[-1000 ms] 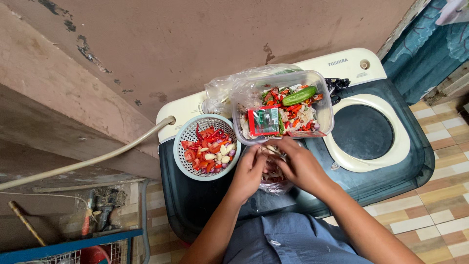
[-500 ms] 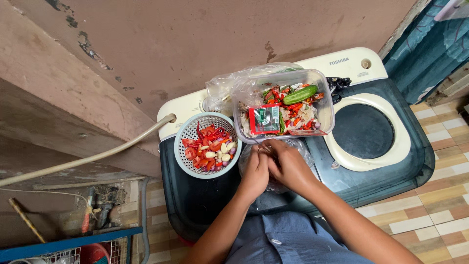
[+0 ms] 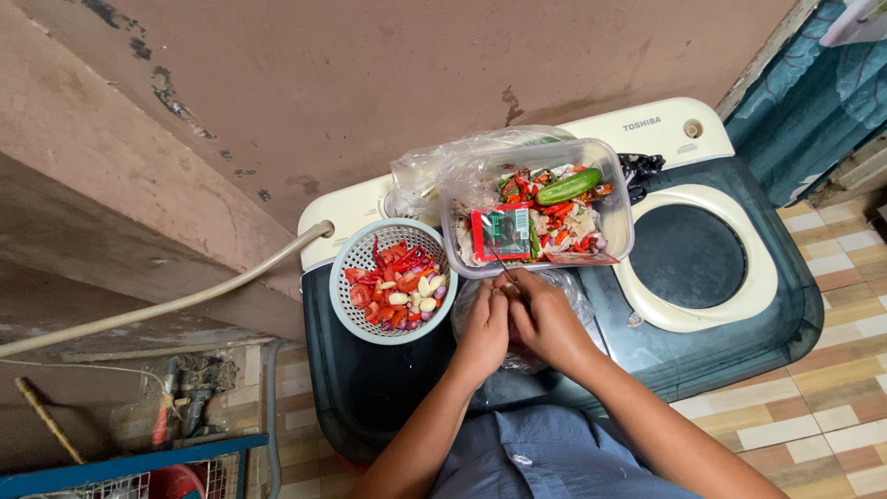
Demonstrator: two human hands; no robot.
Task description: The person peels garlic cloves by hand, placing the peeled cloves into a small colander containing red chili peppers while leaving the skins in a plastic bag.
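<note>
So there's a clear rectangular plastic tub (image 3: 540, 208) sitting on top of a twin-tub washing machine (image 3: 739, 342), packed with red chillies, pale bits, a green cucumber (image 3: 567, 187) and a small red-and-green sachet (image 3: 500, 232). Just left of it, nearly touching, is a pale round plastic colander (image 3: 393, 281) holding cut red chillies, garlic cloves and a few small purple shallots.

Both hands are together right at the tub's near edge. The left hand (image 3: 483, 325) and right hand (image 3: 545, 319) are pinched around something small, with a thin dark blade or stem (image 3: 504, 268) poking up between them; can't tell exactly what it is. A clear plastic bag (image 3: 568, 286) lies under them.

Open room is mostly on the right, over the round white-rimmed lid (image 3: 695, 257). The wall sits close behind, and a grey hose (image 3: 176, 303) runs off left.
</note>
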